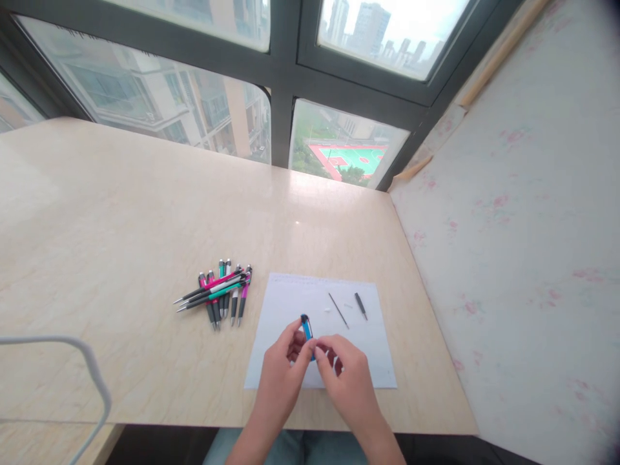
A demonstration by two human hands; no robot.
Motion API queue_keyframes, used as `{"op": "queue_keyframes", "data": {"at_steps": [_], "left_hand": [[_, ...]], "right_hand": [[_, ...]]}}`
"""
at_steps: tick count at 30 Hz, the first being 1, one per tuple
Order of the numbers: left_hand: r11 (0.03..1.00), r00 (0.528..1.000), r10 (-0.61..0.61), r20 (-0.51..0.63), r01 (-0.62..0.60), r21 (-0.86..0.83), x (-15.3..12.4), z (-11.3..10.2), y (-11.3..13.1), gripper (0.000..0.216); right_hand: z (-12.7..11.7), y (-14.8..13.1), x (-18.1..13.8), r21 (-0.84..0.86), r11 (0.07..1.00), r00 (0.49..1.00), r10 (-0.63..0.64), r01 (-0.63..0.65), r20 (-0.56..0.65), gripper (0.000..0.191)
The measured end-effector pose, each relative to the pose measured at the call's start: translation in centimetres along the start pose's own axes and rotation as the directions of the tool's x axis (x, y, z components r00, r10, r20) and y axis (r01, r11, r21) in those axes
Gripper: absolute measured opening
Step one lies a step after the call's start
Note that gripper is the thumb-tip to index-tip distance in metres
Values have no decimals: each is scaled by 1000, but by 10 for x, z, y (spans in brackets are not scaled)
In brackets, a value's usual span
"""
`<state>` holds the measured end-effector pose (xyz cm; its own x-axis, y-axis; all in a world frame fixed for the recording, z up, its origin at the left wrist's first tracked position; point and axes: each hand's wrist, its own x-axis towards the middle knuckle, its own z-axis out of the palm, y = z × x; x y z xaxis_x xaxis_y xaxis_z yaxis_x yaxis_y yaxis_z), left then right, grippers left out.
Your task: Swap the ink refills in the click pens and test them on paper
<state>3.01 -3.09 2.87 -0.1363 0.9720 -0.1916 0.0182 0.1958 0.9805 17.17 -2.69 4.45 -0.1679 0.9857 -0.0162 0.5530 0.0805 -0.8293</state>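
While the left hand (283, 361) and right hand (349, 365) pinch the blue pen barrel (307, 329) over the paper sheet (290, 294), uneven finger pressure could make it slip. A nudge could roll the ink refill (338, 310) or black grip section (361, 306); open tabletop (169, 206) extends toward the window frame (283, 84), its near edge beneath the forearms (265, 423).

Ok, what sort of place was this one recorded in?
Probably a room high up in a home: a broad ledge used as a desk, a window looking down on a sports court, and a flower-patterned wall alongside.
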Motion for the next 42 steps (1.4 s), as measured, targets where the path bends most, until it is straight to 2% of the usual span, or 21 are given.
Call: {"op": "queue_keyframes", "data": {"at_steps": [3,5,7,10,13,18,21,25,33,38,42], "left_hand": [[998,999,-34,-30,33,-49,-1,2,-5,30],[997,998,-54,-30,52,-51,-2,2,-5,28],[997,998,-59,-10,59,-44,-3,2,-4,26],[998,997,-51,51,52,-23,-4,2,0,26],[999,997,-4,72,1,50,-6,0,3,27],[959,998,65,17,-67,274,-5,-6,0,26],[943,995,65,72,-85,323,-5,-6,-6,21],[938,989,47,142,-93,333,-6,-3,-11,19],[950,984,46,171,-96,299,-7,-5,-6,19],[954,982,67,174,-114,276,-8,-4,-4,20],[956,978,102,182,-147,255,-8,-6,0,19]], "right_hand": [[8,-4,-8,9,998,998,-55,56,-35,19],[10,-2,-11,-18,994,992,-107,106,-61,25],[11,2,-12,-74,984,984,-169,165,-59,32],[10,7,-12,-143,969,976,-212,202,-54,30],[10,11,-8,-167,973,979,-178,160,-102,25],[13,19,6,-270,960,975,-124,72,-182,15],[17,20,18,-327,945,966,-108,27,-233,14],[24,18,33,-383,923,967,-74,-25,-242,14],[31,19,45,-432,902,973,-79,-23,-216,19],[27,16,42,-420,907,978,-69,-20,-198,20],[23,16,27,-343,939,971,-82,0,-223,16]]}}
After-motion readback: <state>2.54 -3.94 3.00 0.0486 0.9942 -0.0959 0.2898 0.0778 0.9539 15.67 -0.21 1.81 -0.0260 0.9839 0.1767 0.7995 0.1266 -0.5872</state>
